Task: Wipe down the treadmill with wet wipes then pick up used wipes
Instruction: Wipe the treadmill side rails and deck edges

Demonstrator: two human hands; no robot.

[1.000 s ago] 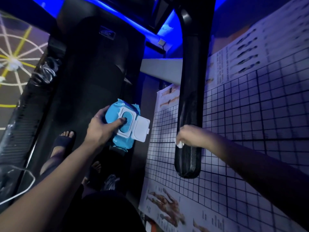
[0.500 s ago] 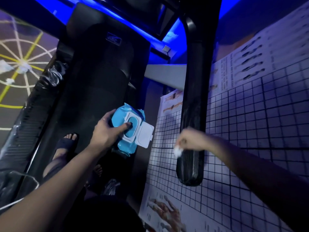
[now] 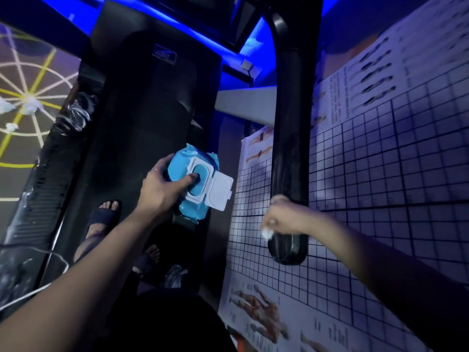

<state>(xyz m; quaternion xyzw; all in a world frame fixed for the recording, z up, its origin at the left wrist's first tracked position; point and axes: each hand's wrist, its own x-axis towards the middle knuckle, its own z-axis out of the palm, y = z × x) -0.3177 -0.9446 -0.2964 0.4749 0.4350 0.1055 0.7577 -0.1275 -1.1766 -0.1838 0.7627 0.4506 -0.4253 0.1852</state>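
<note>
The treadmill (image 3: 152, 118) fills the middle of the view as it did a second ago, its dark belt running away under blue light. The black handrail (image 3: 291, 148) hangs down on the right. Along that handrail the right grip (image 3: 281, 219), a bare hand, has slid lower and now sits close to the rounded end rather than well above it. It is curled on the rail with a white wet wipe (image 3: 267, 233) bunched beneath it, the wad poking out at the hand's lower left. The left grip (image 3: 162, 189) has not let go. It stays closed round the blue wipes pack (image 3: 182, 171) above the belt, with one digit still laid in the oval opening and the white lid (image 3: 220, 190) flipped open to the right. A gridded wall chart (image 3: 380, 174) with printed body figures covers the wall on the right. On the left, the floor (image 3: 15, 179) carries yellow and white lines fanning from one centre. Crinkled clear wrap (image 3: 78, 113) clings to the treadmill's left side rail. The person's foot in a dark sandal (image 3: 104, 214) stands on the belt. A thin white cable (image 3: 35, 290) loops at the lower left. Small white lumps (image 3: 30, 107) lie on the floor lines, too blurred to tell what they are.
</note>
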